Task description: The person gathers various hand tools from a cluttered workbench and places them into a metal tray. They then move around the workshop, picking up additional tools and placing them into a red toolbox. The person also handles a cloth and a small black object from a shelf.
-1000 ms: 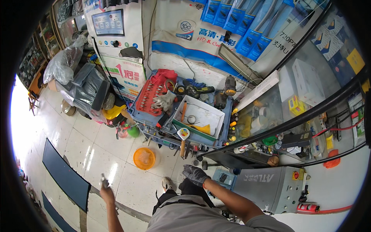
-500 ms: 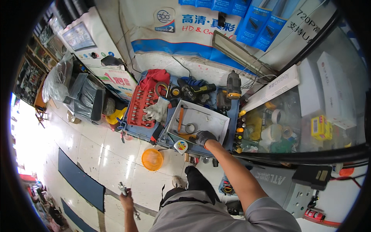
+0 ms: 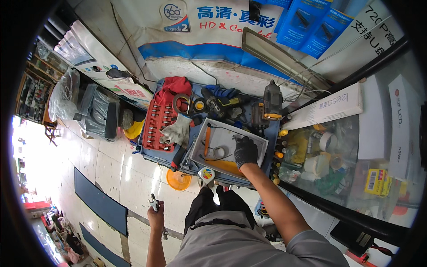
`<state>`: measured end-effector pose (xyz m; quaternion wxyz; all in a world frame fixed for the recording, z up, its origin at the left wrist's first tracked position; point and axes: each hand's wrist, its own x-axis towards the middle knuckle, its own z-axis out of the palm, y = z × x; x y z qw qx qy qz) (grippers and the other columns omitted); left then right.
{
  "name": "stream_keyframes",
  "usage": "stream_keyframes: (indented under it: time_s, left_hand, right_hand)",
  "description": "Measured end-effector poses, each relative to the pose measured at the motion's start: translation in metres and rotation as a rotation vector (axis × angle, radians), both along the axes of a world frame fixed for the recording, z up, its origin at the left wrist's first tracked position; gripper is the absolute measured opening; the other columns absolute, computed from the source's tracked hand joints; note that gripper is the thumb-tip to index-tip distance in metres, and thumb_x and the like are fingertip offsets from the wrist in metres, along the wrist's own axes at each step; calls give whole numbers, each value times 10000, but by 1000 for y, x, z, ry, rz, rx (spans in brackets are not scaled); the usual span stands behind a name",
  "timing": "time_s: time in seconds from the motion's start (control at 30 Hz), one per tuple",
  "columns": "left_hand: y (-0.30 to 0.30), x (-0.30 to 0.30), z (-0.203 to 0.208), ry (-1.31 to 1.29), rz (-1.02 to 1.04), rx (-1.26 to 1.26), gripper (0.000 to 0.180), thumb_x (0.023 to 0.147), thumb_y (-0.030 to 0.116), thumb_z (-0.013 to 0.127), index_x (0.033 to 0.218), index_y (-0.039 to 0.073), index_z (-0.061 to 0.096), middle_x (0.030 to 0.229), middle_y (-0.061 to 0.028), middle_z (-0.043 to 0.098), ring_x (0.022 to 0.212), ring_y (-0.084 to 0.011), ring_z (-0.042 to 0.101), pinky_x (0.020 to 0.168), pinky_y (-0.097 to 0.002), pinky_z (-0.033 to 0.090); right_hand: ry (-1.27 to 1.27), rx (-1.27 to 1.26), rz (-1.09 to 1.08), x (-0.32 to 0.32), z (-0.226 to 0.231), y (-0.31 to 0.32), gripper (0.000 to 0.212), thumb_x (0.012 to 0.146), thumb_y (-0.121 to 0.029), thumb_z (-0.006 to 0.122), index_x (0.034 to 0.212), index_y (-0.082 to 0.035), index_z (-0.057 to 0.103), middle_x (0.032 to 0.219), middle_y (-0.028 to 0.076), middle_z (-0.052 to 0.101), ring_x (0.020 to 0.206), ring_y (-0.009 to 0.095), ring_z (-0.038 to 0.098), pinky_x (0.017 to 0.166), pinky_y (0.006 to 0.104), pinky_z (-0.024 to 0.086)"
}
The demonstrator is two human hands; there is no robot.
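My left hand (image 3: pixel 156 216), bare and held out low at the left, is closed round a silver wrench (image 3: pixel 154 203) whose ends stick out above and below the fist. My right hand (image 3: pixel 245 152) wears a dark glove and is over the right side of a shallow white tray (image 3: pixel 260 143). Its fingers are curled together near a thin black cord; what they hold, if anything, I cannot make out. Inside the tray lie an orange-handled tool (image 3: pixel 207 139), a grey tape roll (image 3: pixel 219 152) and a flat yellow piece (image 3: pixel 227 167).
Left of the tray are a red socket set (image 3: pixel 156 129), a pale work glove (image 3: pixel 177 130) and a red cloth (image 3: pixel 173 89). Behind it lie a cordless drill (image 3: pixel 213 103) and an upright impact driver (image 3: pixel 272 100). An orange bucket (image 3: pixel 179 180) stands on the floor; a glass case (image 3: pixel 329 155) is at right.
My right hand has moved from the tray's near edge up and further in over its right side, uncovering more of the yellow piece. My left hand keeps the wrench. The view has shifted.
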<state>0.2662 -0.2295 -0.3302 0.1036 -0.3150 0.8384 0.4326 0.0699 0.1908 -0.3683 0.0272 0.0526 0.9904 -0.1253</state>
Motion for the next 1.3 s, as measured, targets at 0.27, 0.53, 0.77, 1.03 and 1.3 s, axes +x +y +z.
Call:
stream_keyframes:
  time_s: [0.27, 0.53, 0.77, 1.03, 1.3]
  left_hand:
    - [-6, -26, -4, -58, -15, 22, 142, 919, 143, 677, 972, 29, 743, 610, 33, 523, 575, -71, 424, 529, -299, 354]
    - [-23, -66, -8, -19, -270, -37, 149, 918, 145, 690, 997, 29, 741, 747, -85, 691, 660, -146, 599, 642, -335, 485]
    - [-55, -86, -28, -33, -276, 58, 127, 910, 108, 681, 984, 17, 729, 784, -109, 716, 669, -167, 635, 641, -346, 494]
    - [-67, -128, -17, -81, -394, 88, 146, 926, 115, 666, 1010, 9, 719, 813, -111, 720, 694, -164, 637, 671, -325, 502]
    - [-69, -145, -2, 5, -446, 103, 158, 927, 126, 672, 1023, 11, 724, 810, -99, 723, 684, -158, 635, 659, -322, 502]
  right_hand:
    - [-53, -171, 417, 6, -25, -63, 169, 811, -135, 588, 906, -122, 727, 994, 120, 679, 933, 312, 657, 794, 461, 530]
    - [-56, -148, 409, -9, -20, -55, 137, 846, -190, 622, 859, -86, 710, 935, 123, 680, 921, 327, 651, 792, 452, 522]
    - [84, -579, -160, -9, 7, 22, 131, 891, -100, 662, 993, -26, 628, 904, 194, 683, 850, 378, 664, 753, 406, 528]
    - [-395, -170, 153, 20, -13, 55, 235, 889, -109, 613, 1116, -68, 660, 1111, 203, 671, 1069, 402, 624, 878, 449, 499]
    - [-646, 276, 230, 21, -27, 39, 236, 923, -277, 583, 1041, -108, 696, 1175, 167, 668, 1032, 377, 652, 861, 469, 524]
